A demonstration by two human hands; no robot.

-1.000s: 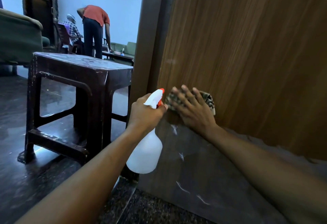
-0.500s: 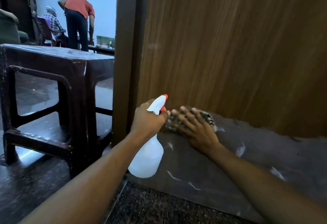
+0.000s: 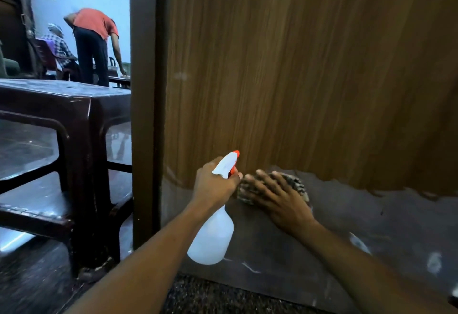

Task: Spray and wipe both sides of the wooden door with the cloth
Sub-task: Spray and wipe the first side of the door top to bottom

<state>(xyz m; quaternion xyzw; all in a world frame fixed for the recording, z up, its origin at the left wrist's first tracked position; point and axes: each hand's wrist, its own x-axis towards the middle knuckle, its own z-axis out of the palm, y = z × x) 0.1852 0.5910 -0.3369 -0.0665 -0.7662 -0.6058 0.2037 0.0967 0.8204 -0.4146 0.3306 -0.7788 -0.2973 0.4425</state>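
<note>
The wooden door [image 3: 297, 78] fills the right side, brown grain above and a worn grey band along its bottom. My left hand [image 3: 214, 185] grips the neck of a white spray bottle [image 3: 213, 237] with an orange nozzle, held close to the door near its left edge. My right hand [image 3: 277, 197] lies flat with fingers spread, pressing a patterned cloth [image 3: 295, 183] against the door where the brown meets the grey. Most of the cloth is hidden under that hand.
A dark wooden table [image 3: 74, 105] stands close on the left beside the door's edge [image 3: 143, 115]. Beyond it, a person in an orange shirt [image 3: 95, 43] bends over and another person [image 3: 58, 46] sits. The floor is dark and glossy.
My right hand and the cloth have slid down the door from the brown grain to the edge of the grey band. The view has shifted right; the bottle stays beside the cloth.
</note>
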